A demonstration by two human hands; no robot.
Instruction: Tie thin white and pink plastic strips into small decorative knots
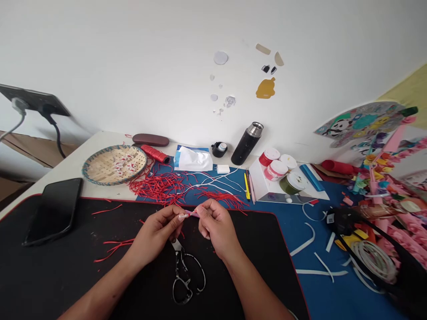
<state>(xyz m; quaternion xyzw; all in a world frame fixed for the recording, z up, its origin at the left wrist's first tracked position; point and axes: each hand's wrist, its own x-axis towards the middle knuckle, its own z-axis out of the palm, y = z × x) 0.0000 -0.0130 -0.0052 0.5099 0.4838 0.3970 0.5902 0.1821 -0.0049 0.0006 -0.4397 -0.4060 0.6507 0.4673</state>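
My left hand (160, 229) and my right hand (215, 224) meet over a black mat (66, 266), fingertips pinched together on a small pink and white strip (191, 214) held between them. Both hands are closed on it. A pair of scissors (187, 275) lies on the mat just below my hands, handles toward me. A heap of thin red strips (160, 186) lies just beyond my hands, with white strips (216, 180) beside it.
A woven basket (90, 171) with small pieces stands at the back left, a black phone (53, 211) on the mat's left. A black flask (247, 142), tissue pack (193, 159), paint jars (276, 166) and a colourful paper pile (383, 195) crowd the back and right.
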